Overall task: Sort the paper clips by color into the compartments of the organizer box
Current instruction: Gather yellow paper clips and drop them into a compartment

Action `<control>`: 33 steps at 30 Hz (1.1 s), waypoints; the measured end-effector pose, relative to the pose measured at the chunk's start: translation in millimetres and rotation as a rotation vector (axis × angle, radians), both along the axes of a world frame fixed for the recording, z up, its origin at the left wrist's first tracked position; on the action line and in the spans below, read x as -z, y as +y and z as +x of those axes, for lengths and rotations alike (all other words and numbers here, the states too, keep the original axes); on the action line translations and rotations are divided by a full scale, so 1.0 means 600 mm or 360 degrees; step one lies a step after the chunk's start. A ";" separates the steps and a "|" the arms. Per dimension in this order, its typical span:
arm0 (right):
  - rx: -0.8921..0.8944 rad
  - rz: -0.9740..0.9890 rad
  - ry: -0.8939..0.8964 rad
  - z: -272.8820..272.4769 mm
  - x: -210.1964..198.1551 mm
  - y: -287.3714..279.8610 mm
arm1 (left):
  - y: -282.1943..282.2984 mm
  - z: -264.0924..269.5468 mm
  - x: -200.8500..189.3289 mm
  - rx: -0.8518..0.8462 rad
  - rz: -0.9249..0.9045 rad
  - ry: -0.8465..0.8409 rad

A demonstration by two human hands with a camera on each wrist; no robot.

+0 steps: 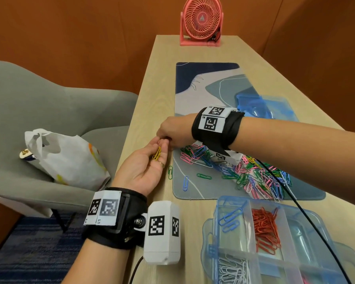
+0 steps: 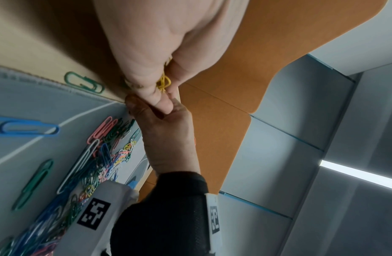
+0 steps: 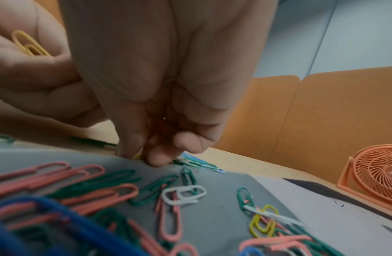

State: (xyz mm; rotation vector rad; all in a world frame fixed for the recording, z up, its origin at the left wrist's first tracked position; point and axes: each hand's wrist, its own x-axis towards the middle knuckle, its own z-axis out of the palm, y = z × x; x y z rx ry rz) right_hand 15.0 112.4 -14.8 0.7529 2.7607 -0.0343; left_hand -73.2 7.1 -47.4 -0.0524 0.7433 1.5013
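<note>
nearest the head camera, the organizer box (image 1: 230, 203) is seen on the table's near right corner, partly filled: blue clips (image 1: 231, 218) lie in one compartment, red clips (image 1: 264, 228) fill the next, and white clips (image 1: 233, 267) sit in the compartment closest to the camera. at least one compartment beside the red one appears bare, though its far side is cut off. by this showing, three colours have been started and the red looks the fullest.

much is left, it is judged. a large mixed pile of clips (image 1: 252, 173) in pink, green, blue, white and yellow is spread over the desk mat (image 1: 195, 193), with a few strays, one green clip (image 1: 170, 172) resting off the mat's edge.

yellow is the colour in hand. the left hand (image 1: 146, 165) is held palm up beside the mat, fingers loosely cupped round a small bundle of yellow clips (image 1: 157, 153). the right hand (image 1: 172, 132) is bent down at the mat's edge, fingertips (image 3: 155, 159) drawn together in a pinch against the mat; a fleck of yellow shows there, but whether a clip is actually gripped cannot be told. no yellow clips are seen in the box yet.
</note>
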 end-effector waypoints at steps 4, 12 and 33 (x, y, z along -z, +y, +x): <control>0.0079 -0.0013 0.0071 -0.001 -0.003 0.007 | 0.003 -0.007 0.001 -0.0078 -0.0056 -0.0034; 0.0131 -0.0199 0.0182 0.012 -0.006 0.026 | 0.010 -0.013 0.005 -0.0252 -0.0113 -0.0044; 0.0488 -0.0233 0.0301 0.096 -0.033 0.052 | -0.005 0.020 0.002 0.0155 0.0083 -0.0017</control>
